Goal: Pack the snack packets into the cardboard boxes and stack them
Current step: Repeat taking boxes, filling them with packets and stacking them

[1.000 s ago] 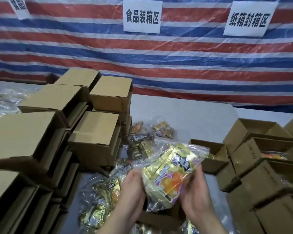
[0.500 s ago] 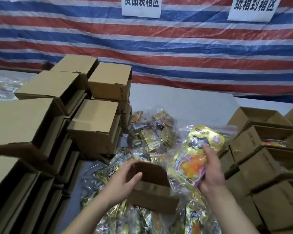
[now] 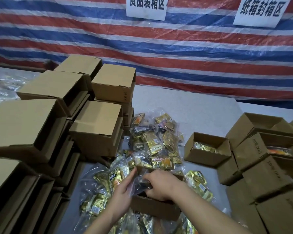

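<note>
Both hands work over an open cardboard box (image 3: 155, 207) at the near edge of the grey table (image 3: 184, 112). The right hand (image 3: 161, 184) reaches down into the box mouth, fingers curled round a clear-wrapped snack packet (image 3: 137, 186) being pushed inside. The left hand (image 3: 122, 191) sits at the box's left side, fingers fairly straight against that same wrapper. Loose gold snack packets (image 3: 154, 142) lie heaped around the box and toward the table's middle. Closed boxes (image 3: 98, 125) stand stacked along the left edge. At the right edge sit open boxes (image 3: 277, 149), with 1 open box (image 3: 208, 149) just left of them holding gold packets. Behind the table hangs a red, white and blue striped tarp (image 3: 176, 48) bearing 2 white paper signs (image 3: 146, 7).
</note>
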The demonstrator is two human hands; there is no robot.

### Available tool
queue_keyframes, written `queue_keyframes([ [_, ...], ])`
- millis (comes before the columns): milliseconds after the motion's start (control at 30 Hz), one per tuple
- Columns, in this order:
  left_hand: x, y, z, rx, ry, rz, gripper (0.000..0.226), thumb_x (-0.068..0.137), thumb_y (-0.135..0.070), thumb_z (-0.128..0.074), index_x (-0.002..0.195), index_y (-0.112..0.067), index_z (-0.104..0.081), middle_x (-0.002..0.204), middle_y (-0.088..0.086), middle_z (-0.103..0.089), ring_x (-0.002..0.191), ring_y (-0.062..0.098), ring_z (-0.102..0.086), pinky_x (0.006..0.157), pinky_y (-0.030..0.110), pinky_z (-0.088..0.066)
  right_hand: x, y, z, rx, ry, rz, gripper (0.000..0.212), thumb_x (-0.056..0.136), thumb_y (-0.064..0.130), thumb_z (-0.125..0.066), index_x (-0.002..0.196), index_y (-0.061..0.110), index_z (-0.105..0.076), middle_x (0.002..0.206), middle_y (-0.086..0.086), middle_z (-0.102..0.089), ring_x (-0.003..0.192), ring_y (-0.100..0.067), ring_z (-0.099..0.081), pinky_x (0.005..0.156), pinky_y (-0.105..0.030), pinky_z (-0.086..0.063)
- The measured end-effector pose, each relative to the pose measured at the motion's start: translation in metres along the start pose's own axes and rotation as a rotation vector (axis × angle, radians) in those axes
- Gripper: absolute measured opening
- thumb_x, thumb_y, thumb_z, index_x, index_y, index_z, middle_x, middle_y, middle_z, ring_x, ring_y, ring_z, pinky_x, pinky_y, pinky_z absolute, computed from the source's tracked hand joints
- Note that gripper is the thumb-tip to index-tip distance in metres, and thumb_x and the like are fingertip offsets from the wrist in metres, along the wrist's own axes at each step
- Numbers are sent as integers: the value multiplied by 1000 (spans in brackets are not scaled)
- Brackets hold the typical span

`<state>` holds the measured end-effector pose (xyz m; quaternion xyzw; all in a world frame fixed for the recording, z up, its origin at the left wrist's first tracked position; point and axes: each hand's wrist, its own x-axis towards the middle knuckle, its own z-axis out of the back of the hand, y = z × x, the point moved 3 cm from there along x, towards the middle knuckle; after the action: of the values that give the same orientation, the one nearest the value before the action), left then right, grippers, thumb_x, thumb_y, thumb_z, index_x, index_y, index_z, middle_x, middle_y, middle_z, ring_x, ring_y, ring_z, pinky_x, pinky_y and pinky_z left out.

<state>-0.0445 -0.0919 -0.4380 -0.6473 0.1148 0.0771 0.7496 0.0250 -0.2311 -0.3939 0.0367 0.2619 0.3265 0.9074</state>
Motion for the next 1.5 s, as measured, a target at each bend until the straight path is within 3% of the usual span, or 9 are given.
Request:
queue_keyframes([
  [267,-2,16,2,97,-50,54,50,106,-11,-37,137,-51,-36,135,-28,-36,103,-37,-37,83,-6,-33,13,-10,-44,467,356,-165,73,94,43,-65,153,18,-31,149,-5,-48,132,-26,-49,111,-38,-38],
  [467,-4,19,-3,119,-75,46,56,104,-7,-37,138,-52,-35,130,-30,-47,104,-30,-46,82,-4,-39,5,-17,-21,568,186,-183,36,100,45,-50,99,15,-71,92,-2,-69,82,-20,-64,73,-34,-50],
  [633,-6,20,-7,249,-86,12,58,102,0,-37,149,-33,-34,147,-20,-33,124,-28,-26,94,-9,-20,17,3,-56,540,442,-267,45,106,30,-35,136,1,-52,140,-22,-53,107,-27,-53,96,-33,-40],
  [800,-13,21,-7,251,-103,4,53,103,-2,-38,149,-29,-37,148,-18,-35,136,-7,-30,114,17,-24,10,10,-40,679,540,-256,37,104,36,-36,103,5,-58,106,-20,-57,75,-25,-55,68,-32,-45],
  [967,-1,-6,1,337,-182,-36,33,101,-19,-49,132,-30,-51,132,-4,-55,122,14,-53,103,34,-44,-36,-10,-22,349,-251,-193,23,97,36,-48,89,18,-60,96,-7,-64,90,-28,-61,74,-36,-49],
  [1033,16,-33,1,367,-240,-106,29,101,-20,-49,129,-26,-54,125,-5,-57,113,10,-55,91,26,-45,-57,-22,-25,301,-494,-188,16,97,30,-52,107,21,-60,112,1,-57,107,-18,-53,101,-38,-48],
  [1200,75,-100,-31,540,-191,-255,26,101,-19,-48,120,-14,-65,112,-4,-65,104,12,-59,91,32,-47,-61,-42,-38,314,-501,-291,59,94,22,-59,149,20,-35,151,0,-34,144,-19,-23,123,-35,-9],
  [1367,133,-109,-128,851,337,-308,24,100,-23,-47,110,-11,-66,100,5,-68,93,24,-62,76,31,-47,-58,-45,-42,224,-395,-355,44,97,30,-51,139,15,-47,132,-11,-53,127,-29,-43,112,-42,-33],
  [1500,177,-77,-211,1180,623,-247,41,101,-35,-47,132,-8,-53,131,14,-59,117,32,-56,97,40,-48,-63,-59,-41,289,-485,-438,36,95,33,-46,124,14,-55,121,-13,-54,115,-33,-47,103,-45,-40],
])
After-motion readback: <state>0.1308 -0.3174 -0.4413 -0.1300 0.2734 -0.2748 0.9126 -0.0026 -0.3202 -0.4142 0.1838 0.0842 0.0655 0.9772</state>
